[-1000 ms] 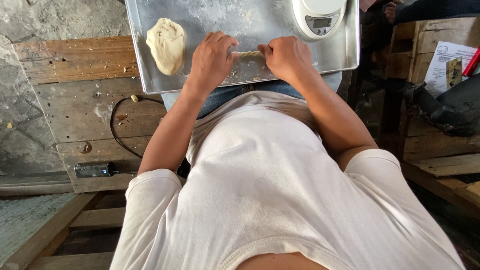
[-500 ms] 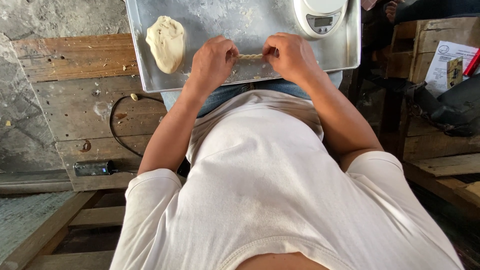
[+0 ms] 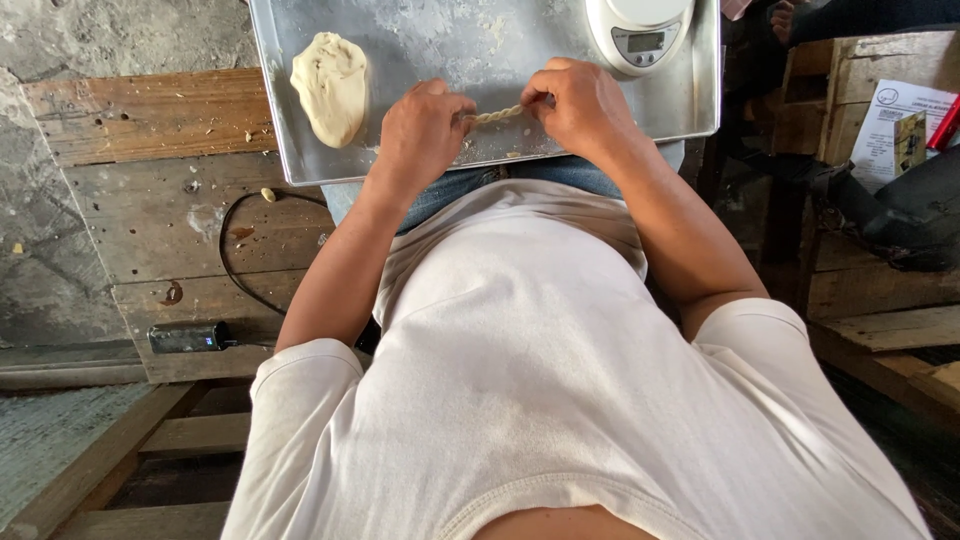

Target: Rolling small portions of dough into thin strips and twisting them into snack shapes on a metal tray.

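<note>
on one metal tray [image 3: 400,40], two hands — left hand [image 3: 420,135], right hand [image 3: 580,105] — grip one twisted dough rope [image 3: 497,115] beside one dough lump [image 3: 330,85].

Twisted dough rope [image 3: 497,115] between left hand [image 3: 420,130] and right hand [image 3: 580,105], over floured tray [image 3: 560,140].

The tray [image 3: 420,40] is dull, flour-dusted sheet metal. On it, the dough lump [image 3: 330,85] looks soft and matt; the scale [image 3: 640,30] is smooth glossy plastic. Beside the tray, the bench [image 3: 150,180] is rough, weathered wood.

Pale oval dough lump [image 3: 330,86] on floured metal tray [image 3: 430,40]; white digital kitchen scale [image 3: 640,30] at far edge; black cable [image 3: 245,250] on wooden planks [image 3: 140,130].
</note>
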